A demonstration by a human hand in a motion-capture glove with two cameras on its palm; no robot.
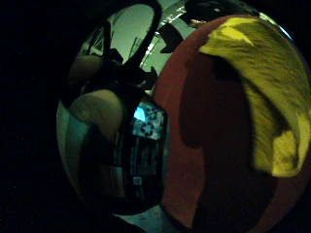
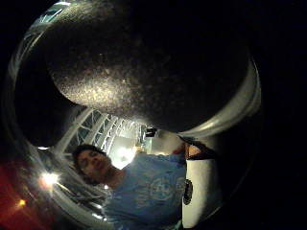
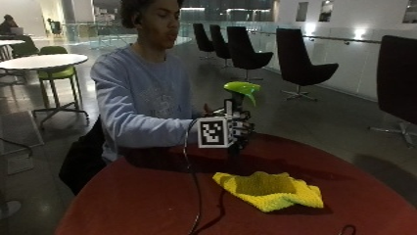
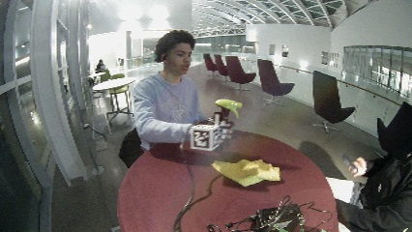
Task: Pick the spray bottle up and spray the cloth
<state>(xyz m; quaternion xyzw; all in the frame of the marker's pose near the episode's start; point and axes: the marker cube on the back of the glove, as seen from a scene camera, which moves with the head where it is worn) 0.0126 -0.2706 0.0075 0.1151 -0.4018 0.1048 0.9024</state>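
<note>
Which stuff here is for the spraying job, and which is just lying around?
For the job:
spray bottle, held up by the gloved right hand
yellow cloth on the red table

Just lying about:
tangle of cables at the table's near edge
black chairs behind

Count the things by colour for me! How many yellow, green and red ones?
Yellow: 1, the cloth.
Green: 1, the spray bottle top, held in the gloved right hand.
Red: 1, the round table.
Total: 3.

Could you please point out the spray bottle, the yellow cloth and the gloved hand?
spray bottle (image 3: 241, 89): outside view, on its green spray head.
yellow cloth (image 3: 270, 189): outside view, on the middle of the crumpled cloth.
hand (image 3: 238, 126): outside view, on the fingers wrapped round the bottle.
</note>
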